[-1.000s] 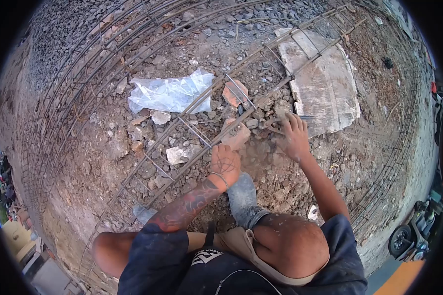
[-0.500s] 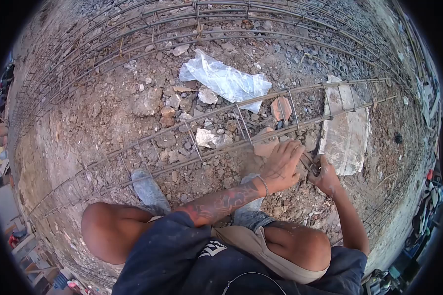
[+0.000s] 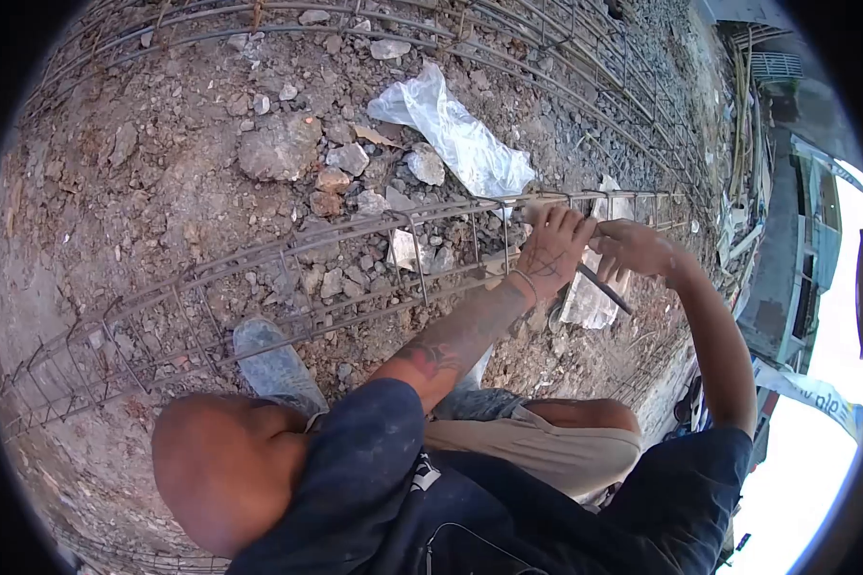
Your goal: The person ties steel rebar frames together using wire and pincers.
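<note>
My left hand (image 3: 554, 251), at the end of the tattooed forearm, is closed at the long steel rebar cage (image 3: 355, 228). A dark metal rod (image 3: 606, 290), perhaps a tool handle, sticks out from under it toward the lower right; its other end is hidden. Close against the left hand, my right hand (image 3: 638, 249) has its fingers curled in, and what they hold is hidden. The cage lies slantwise across the ground in front of my knees, its stirrups upright between the long bars. Past the hands, a flattened pale board (image 3: 590, 305) lies partly under the cage.
Crumpled clear plastic (image 3: 460, 134) lies beyond the cage among stones and a large lump of rubble (image 3: 278, 147). More rebar (image 3: 508, 48) runs across the far side. My dusty left boot (image 3: 273, 359) is close to the cage. Building materials stand at the right.
Both hands have moved up and stand at the cage's bars, the right one raised beside the left. The dark rod now shows plainly. My view has turned, showing more of the right side.
</note>
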### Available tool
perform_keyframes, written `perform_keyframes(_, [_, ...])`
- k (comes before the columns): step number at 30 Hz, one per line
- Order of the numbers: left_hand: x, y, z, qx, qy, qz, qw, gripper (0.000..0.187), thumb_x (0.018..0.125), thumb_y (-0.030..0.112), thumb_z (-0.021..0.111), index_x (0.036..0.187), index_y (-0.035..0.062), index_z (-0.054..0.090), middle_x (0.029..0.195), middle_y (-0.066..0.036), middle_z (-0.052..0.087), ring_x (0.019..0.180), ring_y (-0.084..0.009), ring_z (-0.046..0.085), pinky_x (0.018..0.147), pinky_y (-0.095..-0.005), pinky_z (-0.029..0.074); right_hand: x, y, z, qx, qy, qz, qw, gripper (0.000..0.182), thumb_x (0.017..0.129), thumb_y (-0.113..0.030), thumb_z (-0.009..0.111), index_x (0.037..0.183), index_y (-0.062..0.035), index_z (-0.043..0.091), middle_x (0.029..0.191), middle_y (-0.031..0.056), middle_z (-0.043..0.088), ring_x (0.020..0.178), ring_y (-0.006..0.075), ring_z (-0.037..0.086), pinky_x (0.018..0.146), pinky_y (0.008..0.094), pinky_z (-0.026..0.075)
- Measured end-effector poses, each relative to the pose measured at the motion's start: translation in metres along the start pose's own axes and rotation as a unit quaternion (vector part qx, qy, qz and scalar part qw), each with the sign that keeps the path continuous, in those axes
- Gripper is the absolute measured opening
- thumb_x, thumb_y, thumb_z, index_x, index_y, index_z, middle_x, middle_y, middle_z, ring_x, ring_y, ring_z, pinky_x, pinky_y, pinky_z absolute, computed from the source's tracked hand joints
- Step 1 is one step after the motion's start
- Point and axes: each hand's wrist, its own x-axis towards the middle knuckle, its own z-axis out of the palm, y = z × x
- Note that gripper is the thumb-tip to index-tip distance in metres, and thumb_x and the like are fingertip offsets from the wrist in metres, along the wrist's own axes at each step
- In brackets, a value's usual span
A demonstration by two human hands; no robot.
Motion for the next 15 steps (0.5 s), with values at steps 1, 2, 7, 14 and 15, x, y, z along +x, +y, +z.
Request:
perform_keyframes(1, [0.001, -0.005, -0.002, 0.003, 0.005, -0.049, 0.999, 0.045, 0.071, 0.006, 0.057, 0.115, 0.0003, 0.049, 0.106, -0.016, 0.049, 0.107, -0.0319, 0.045, 0.097, -0.0468, 0.031, 0.007, -0.018, -0.008, -0.067, -0.002, 0.014, 0.998, 0.039, 0.097, -0.026, 0.043, 0.123, 0.0024, 0.049, 0.1, 0.0162, 0.067, 0.076, 0.0238, 0.068, 0.074, 0.0347, 0.054])
perform_keyframes(2, [0.003, -0.01, -0.004, 0.009, 0.009, -0.098, 0.995, 0.047, 0.071, 0.005, 0.057, 0.116, 0.0002, 0.048, 0.106, -0.016, 0.049, 0.107, -0.032, 0.045, 0.097, -0.047, 0.03, 0.014, -0.038, -0.016, -0.133, -0.006, 0.026, 0.991, 0.039, 0.096, -0.026, 0.044, 0.123, 0.0017, 0.051, 0.101, 0.0162, 0.066, 0.078, 0.0256, 0.067, 0.077, 0.0357, 0.053])
perform_keyframes(7, [0.023, -0.019, 0.005, -0.051, 0.016, -0.164, 0.985, 0.068, 0.066, 0.009, 0.064, 0.126, -0.0034, 0.037, 0.114, -0.02, 0.044, 0.108, -0.0354, 0.042, 0.096, -0.048, 0.029, 0.053, -0.041, -0.052, -0.296, 0.003, -0.056, 0.954, 0.033, 0.092, -0.025, 0.05, 0.11, 0.0, 0.062, 0.105, 0.0174, 0.064, 0.099, 0.0335, 0.059, 0.088, 0.0406, 0.046])
perform_keyframes(14, [0.024, -0.026, 0.018, 0.004, 0.043, -0.201, 0.979, 0.075, 0.066, 0.009, 0.059, 0.133, -0.0085, 0.03, 0.117, -0.022, 0.042, 0.109, -0.0347, 0.041, 0.098, -0.0488, 0.027, 0.084, -0.025, -0.063, -0.329, 0.018, -0.136, 0.934, 0.029, 0.091, -0.025, 0.052, 0.102, -0.0018, 0.066, 0.095, 0.0183, 0.065, 0.09, 0.0331, 0.061, 0.082, 0.0408, 0.047])
perform_keyframes(15, [0.025, -0.026, 0.017, 0.006, 0.041, -0.203, 0.978, 0.075, 0.066, 0.009, 0.059, 0.133, -0.0085, 0.03, 0.117, -0.022, 0.042, 0.109, -0.0347, 0.041, 0.098, -0.0488, 0.027, 0.088, -0.025, -0.068, -0.334, 0.011, -0.147, 0.931, 0.027, 0.091, -0.024, 0.054, 0.1, -0.0023, 0.067, 0.092, 0.0188, 0.065, 0.089, 0.0332, 0.06, 0.081, 0.0402, 0.047])
